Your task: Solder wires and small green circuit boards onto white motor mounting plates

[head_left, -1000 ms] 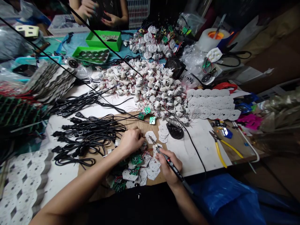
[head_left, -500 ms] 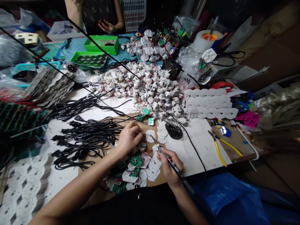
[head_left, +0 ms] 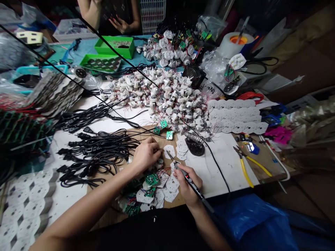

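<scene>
My right hand [head_left: 187, 184] grips a black soldering iron [head_left: 195, 188], its tip pointing up-left toward a small white disc board [head_left: 169, 151] on the brown cardboard. My left hand [head_left: 145, 154] is closed in a pinch just left of that tip, fingers pressed together on something thin that I cannot make out. Below my hands lies a heap of green circuit boards [head_left: 152, 179] with red wires and white discs.
A big pile of white motors [head_left: 167, 97] fills the table's middle. Black power cords [head_left: 94, 150] lie to the left, an iron stand [head_left: 195, 143] and yellow pliers [head_left: 246, 165] to the right. Green trays [head_left: 115, 47] and another person's hands [head_left: 119, 24] are at the far edge.
My left hand shifted slightly up and right toward the iron's tip. The camera view wobbled a little; the person at the far side moved their hands.
</scene>
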### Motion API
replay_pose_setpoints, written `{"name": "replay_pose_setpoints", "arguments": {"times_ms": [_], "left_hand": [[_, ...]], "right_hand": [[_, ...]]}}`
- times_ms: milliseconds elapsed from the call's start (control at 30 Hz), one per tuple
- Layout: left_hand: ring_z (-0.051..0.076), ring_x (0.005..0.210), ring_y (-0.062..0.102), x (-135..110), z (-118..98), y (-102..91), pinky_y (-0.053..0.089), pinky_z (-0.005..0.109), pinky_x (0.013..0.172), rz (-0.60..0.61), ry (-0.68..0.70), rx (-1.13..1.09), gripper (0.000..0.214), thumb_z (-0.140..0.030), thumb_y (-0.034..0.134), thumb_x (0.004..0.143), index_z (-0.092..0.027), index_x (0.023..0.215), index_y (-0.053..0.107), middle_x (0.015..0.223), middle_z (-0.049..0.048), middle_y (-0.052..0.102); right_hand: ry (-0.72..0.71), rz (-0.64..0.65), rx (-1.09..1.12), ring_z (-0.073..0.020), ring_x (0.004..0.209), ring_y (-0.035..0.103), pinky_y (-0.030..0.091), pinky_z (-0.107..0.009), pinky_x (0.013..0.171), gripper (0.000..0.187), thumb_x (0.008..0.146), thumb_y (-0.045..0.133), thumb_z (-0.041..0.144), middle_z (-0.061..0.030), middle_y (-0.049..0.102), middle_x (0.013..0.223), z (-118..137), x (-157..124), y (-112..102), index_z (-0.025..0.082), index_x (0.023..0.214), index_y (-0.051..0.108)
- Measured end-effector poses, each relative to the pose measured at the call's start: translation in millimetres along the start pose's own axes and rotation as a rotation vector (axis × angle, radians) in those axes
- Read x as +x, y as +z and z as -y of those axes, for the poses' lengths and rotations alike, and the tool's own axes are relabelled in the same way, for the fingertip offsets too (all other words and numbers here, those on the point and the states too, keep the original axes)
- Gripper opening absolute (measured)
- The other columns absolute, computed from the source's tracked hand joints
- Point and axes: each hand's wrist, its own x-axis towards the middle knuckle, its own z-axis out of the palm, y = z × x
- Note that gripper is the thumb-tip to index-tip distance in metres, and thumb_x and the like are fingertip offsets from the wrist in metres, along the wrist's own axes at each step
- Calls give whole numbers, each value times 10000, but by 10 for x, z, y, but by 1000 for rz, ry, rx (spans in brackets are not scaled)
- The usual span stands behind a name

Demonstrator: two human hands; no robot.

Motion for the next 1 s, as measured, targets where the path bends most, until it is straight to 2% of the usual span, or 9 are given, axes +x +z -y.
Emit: {"name": "replay_pose_setpoints", "arguments": {"times_ms": [533, 800, 1000], "left_hand": [[184, 891, 644, -3, -76, -30, 478, 285, 759, 37, -35, 68, 184, -261, 589, 900, -198, 820, 742, 1025, 53, 658], [185, 872, 636, -6, -78, -29, 476, 291, 742, 39, -35, 76, 171, -252, 585, 886, -206, 824, 737, 1016, 47, 658], [189, 888, 637, -7, -68, -16, 482, 290, 755, 35, -25, 79, 179, -260, 584, 897, -202, 825, 737, 1011, 54, 656]], "right_hand": [[-4, 35, -41, -197, 760, 796, 671, -259, 642, 185, 962, 635, 290, -63, 805, 913, -5, 8, 10, 202, 1086, 740], [-62, 31, -86, -200, 745, 798, 672, -263, 650, 174, 946, 654, 260, -66, 809, 910, -53, -5, 31, 209, 1086, 744], [-7, 22, -5, -206, 716, 798, 674, -272, 626, 189, 958, 645, 302, -71, 811, 893, -24, -4, 20, 198, 1083, 742]]}}
